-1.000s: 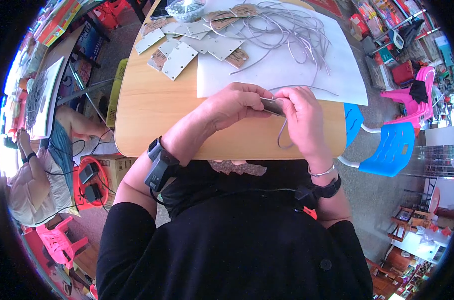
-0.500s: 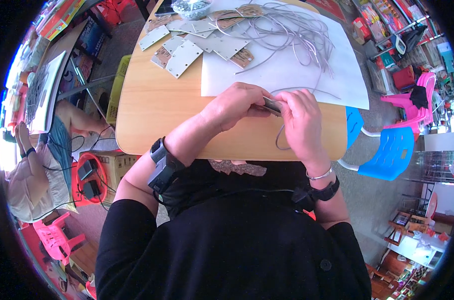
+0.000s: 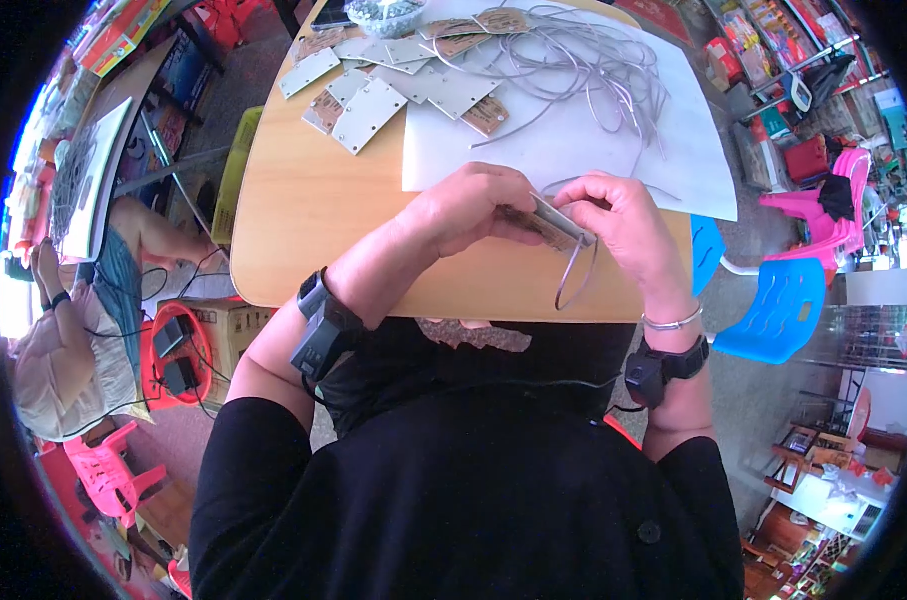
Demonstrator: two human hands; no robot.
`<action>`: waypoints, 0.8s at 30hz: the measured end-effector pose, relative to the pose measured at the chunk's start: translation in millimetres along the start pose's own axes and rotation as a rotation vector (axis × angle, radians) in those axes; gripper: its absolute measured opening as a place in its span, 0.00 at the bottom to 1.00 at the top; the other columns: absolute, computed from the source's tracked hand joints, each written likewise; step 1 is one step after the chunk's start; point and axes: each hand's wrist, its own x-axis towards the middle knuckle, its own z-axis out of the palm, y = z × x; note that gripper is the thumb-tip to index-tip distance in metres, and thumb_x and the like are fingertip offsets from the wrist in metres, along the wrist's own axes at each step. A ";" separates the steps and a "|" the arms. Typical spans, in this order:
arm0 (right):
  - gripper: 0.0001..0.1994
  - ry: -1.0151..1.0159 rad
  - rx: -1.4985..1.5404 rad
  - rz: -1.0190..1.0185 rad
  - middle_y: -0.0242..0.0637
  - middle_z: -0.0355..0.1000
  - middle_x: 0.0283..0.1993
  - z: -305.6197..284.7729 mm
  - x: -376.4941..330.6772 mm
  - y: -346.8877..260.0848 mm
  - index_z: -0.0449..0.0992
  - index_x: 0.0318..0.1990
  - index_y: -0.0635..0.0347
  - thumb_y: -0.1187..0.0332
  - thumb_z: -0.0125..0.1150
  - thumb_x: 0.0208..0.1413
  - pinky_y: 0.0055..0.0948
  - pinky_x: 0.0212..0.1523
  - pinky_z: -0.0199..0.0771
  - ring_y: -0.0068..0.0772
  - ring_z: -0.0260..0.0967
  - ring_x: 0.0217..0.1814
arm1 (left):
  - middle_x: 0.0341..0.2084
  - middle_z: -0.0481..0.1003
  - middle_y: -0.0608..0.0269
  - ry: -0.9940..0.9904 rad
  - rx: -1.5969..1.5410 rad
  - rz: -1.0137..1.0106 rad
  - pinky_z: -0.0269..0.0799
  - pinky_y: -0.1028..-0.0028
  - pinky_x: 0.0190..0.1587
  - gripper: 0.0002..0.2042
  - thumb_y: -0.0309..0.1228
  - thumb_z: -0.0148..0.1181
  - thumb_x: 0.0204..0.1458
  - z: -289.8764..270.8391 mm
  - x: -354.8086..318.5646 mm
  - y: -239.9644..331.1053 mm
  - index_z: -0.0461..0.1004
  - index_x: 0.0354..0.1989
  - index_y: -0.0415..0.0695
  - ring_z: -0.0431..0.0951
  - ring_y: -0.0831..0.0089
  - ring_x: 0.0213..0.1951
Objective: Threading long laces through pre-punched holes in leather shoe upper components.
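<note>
My left hand (image 3: 478, 208) is closed on a small flat plate (image 3: 555, 232) with a pale face and a brown back, held tilted over the near part of the table. My right hand (image 3: 615, 225) is at the plate's right end, thumb and fingers pinched on a thin grey cord (image 3: 571, 280). Part of that cord hangs in a loop below the plate's corner. The exact pinch point is partly hidden by the fingers. Beyond my hands lies a pile of similar plates (image 3: 370, 112) with small corner holes, beside a tangle of loose grey cords (image 3: 613, 85).
A white sheet (image 3: 708, 170) covers the far right of the wooden table (image 3: 303, 230). A clear bowl of small pieces (image 3: 385, 14) stands at the back. A blue chair (image 3: 776, 312) is at the right, a yellow crate (image 3: 235, 185) at the left. Another person (image 3: 58, 345) sits farther left.
My right hand has shifted right and its forearm has swung outward. The plate has tilted, showing more of itself, and the cord loop now hangs at its right corner.
</note>
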 end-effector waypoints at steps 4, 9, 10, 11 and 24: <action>0.06 -0.070 0.033 0.041 0.32 0.72 0.29 -1.7 -1.8 -2.7 0.78 0.34 0.65 0.78 0.57 0.48 0.21 0.32 0.67 0.20 0.68 0.30 | 0.37 0.72 0.46 -0.041 -0.009 0.012 0.78 0.66 0.45 0.09 0.23 0.50 0.50 -0.7 1.6 -1.8 0.69 0.35 0.27 0.76 0.58 0.41; 0.06 -0.082 -0.010 -0.130 0.32 0.67 0.29 -1.3 0.4 -2.6 0.78 0.33 0.63 0.81 0.58 0.47 0.22 0.36 0.68 0.25 0.67 0.34 | 0.37 0.72 0.44 -0.049 -0.085 -0.070 0.78 0.66 0.45 0.09 0.23 0.50 0.50 0.3 1.0 1.8 0.69 0.35 0.27 0.76 0.55 0.42; 0.06 -0.080 -0.012 -0.129 0.32 0.67 0.29 -0.9 0.1 -2.8 0.78 0.33 0.63 0.81 0.58 0.47 0.22 0.36 0.68 0.25 0.67 0.34 | 0.37 0.72 0.44 -0.052 -0.085 -0.070 0.78 0.66 0.45 0.09 0.23 0.50 0.50 1.2 0.2 1.8 0.69 0.35 0.27 0.76 0.55 0.42; 0.06 -0.093 -0.016 -0.191 0.32 0.67 0.29 -0.7 0.5 -2.4 0.78 0.33 0.63 0.81 0.58 0.48 0.22 0.36 0.68 0.25 0.67 0.34 | 0.37 0.72 0.44 -0.062 -0.075 -0.069 0.78 0.65 0.45 0.10 0.23 0.50 0.50 2.5 -0.7 2.2 0.68 0.36 0.27 0.77 0.55 0.42; 0.04 -0.140 0.090 -0.017 0.30 0.73 0.31 2.4 -4.4 -8.2 0.74 0.36 0.67 0.77 0.54 0.54 0.20 0.34 0.68 0.16 0.66 0.33 | 0.36 0.73 0.49 -0.062 -0.043 -0.012 0.76 0.66 0.49 0.07 0.20 0.52 0.48 0.1 1.7 -1.5 0.70 0.34 0.27 0.77 0.62 0.40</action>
